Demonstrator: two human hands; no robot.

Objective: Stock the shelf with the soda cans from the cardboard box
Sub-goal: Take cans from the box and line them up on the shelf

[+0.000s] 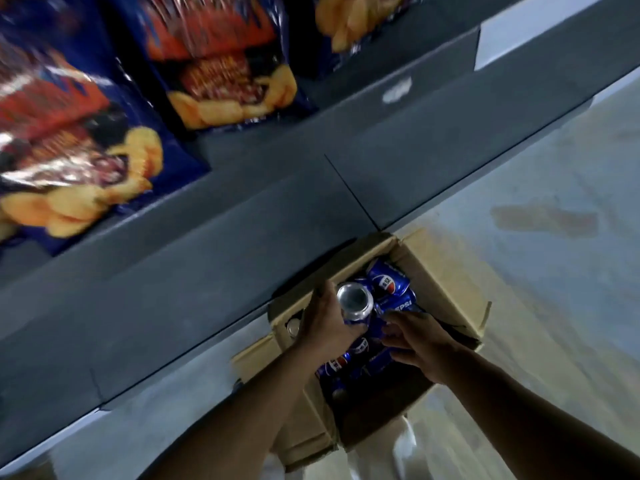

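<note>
— Left hand [327,327]?
— Wrapped around an upright Pepsi can [355,302], silver top up, grip clamped on it, just above the cardboard box [446,271].
— Right hand [417,341]?
— Down in the box at 3 o'clock of that can, fingers curled onto another blue can; cannot tell whether truly gripped.
— Remaining cans [387,280]?
— Lying loose inside the box, on the floor [540,209].
— Shelf [214,216]?
— At 11 o'clock of the box, dark grey, chip bags [69,143] at the back.

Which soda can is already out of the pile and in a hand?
The can gripped by the left hand, silver end toward the camera; the others lie in the cardboard box.
</note>
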